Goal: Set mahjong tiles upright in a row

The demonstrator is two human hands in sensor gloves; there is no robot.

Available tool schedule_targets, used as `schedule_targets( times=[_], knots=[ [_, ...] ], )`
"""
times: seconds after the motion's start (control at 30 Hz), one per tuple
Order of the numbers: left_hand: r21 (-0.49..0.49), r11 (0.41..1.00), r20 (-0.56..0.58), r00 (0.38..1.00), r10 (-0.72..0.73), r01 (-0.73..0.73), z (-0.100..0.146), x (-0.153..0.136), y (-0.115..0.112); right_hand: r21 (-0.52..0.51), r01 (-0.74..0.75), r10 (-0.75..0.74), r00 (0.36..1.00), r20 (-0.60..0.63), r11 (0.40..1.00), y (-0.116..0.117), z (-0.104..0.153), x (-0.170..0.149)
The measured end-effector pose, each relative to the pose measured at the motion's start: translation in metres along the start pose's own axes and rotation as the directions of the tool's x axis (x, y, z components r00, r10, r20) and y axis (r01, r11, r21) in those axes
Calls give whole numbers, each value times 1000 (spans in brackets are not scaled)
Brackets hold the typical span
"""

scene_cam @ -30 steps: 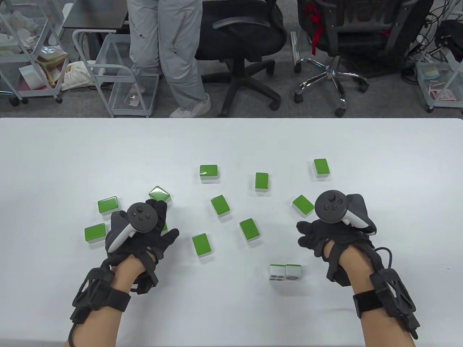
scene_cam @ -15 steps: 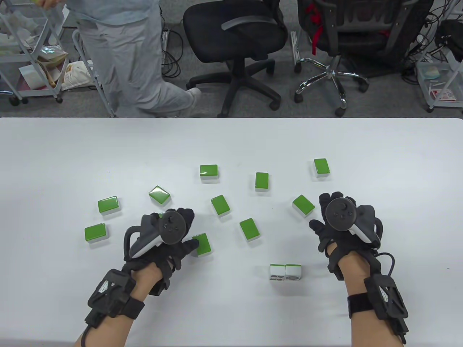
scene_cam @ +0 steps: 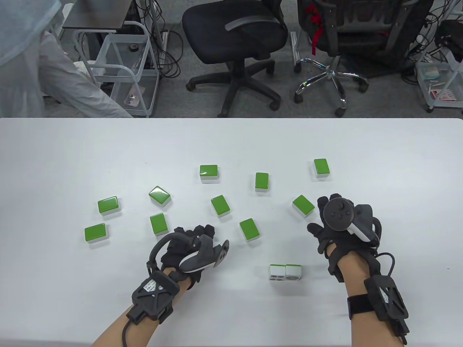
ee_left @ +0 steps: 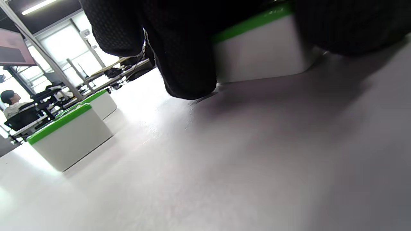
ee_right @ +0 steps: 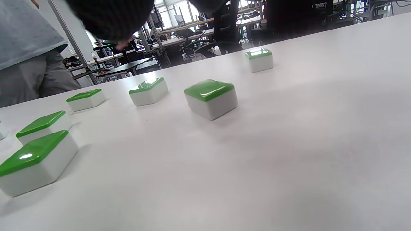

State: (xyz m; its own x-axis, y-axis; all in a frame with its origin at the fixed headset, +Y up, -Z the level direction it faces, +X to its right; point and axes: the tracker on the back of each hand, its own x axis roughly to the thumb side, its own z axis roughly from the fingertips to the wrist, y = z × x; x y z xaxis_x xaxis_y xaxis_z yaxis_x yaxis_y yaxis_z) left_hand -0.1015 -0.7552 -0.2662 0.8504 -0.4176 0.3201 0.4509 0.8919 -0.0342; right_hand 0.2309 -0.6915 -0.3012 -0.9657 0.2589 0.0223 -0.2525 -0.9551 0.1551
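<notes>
Two mahjong tiles (scene_cam: 285, 273) stand upright side by side near the front, faces toward me. Several green-backed tiles lie flat across the table (scene_cam: 231, 144). My left hand (scene_cam: 201, 236) is turned on its side over one flat tile, which is hidden in the table view. In the left wrist view my fingers (ee_left: 186, 64) grip that tile (ee_left: 260, 51) on both sides; it rests on the table. My right hand (scene_cam: 325, 218) hovers with fingers spread, empty, just right of a flat tile (scene_cam: 303, 205), which shows in the right wrist view (ee_right: 210, 98).
Flat tiles lie close to my left hand at its left (scene_cam: 158, 224) and its right (scene_cam: 249, 229). Others lie farther back (scene_cam: 208, 171) (scene_cam: 321, 167). Office chairs (scene_cam: 235, 32) and a wire cart (scene_cam: 123, 65) stand beyond the table's far edge.
My left hand moved right from the left-side tiles, rolled onto its side and took hold of the tile in front of the middle. My right hand shifted slightly. A person behind walked left.
</notes>
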Motion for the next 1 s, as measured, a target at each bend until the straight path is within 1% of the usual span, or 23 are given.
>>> schedule_targets(
  times=[0.07,0.1,0.17,0.2,0.23,0.27,0.33,0.37,0.43,0.53,0.63,0.83,0.93,1.0],
  knots=[
    [10,998,35,997,69,-69,2,-1,3,7,3,-3,1000,0,1000,0,0,-1],
    [-18,994,52,993,109,-108,3,0,8,8,10,-10,1000,-1,1000,0,0,-2],
    [-74,966,105,961,254,-248,7,4,20,9,27,-27,1000,-5,1000,-1,0,-4],
    [-129,929,117,925,362,-347,9,9,28,10,33,-33,999,-7,999,-1,0,-5],
    [-165,898,134,892,431,-408,9,14,33,12,37,-37,999,-9,999,-1,0,-6],
    [-237,849,168,841,515,-473,8,23,41,13,44,-44,999,-10,999,-1,0,-6],
    [-329,779,187,771,608,-534,6,41,50,21,70,-70,998,-11,997,-1,2,-8],
    [-364,763,203,754,625,-534,4,50,53,27,82,-82,997,-10,996,-1,2,-8],
    [-421,748,210,747,630,-513,-3,65,56,31,102,-101,995,-9,994,-1,3,-9],
    [-446,745,196,758,622,-496,-12,74,56,40,117,-117,993,-4,992,-1,3,-10],
    [-448,722,180,739,650,-526,-18,73,57,50,136,-137,991,0,989,-1,3,-10],
    [-421,684,160,693,703,-596,-25,69,55,66,143,-143,990,0,988,-1,3,-11],
    [-390,688,161,691,705,-612,-26,65,54,66,145,-146,989,0,987,-2,3,-11],
    [-364,701,158,701,696,-614,-26,63,55,66,145,-146,989,0,987,-2,3,-12]
  ],
)
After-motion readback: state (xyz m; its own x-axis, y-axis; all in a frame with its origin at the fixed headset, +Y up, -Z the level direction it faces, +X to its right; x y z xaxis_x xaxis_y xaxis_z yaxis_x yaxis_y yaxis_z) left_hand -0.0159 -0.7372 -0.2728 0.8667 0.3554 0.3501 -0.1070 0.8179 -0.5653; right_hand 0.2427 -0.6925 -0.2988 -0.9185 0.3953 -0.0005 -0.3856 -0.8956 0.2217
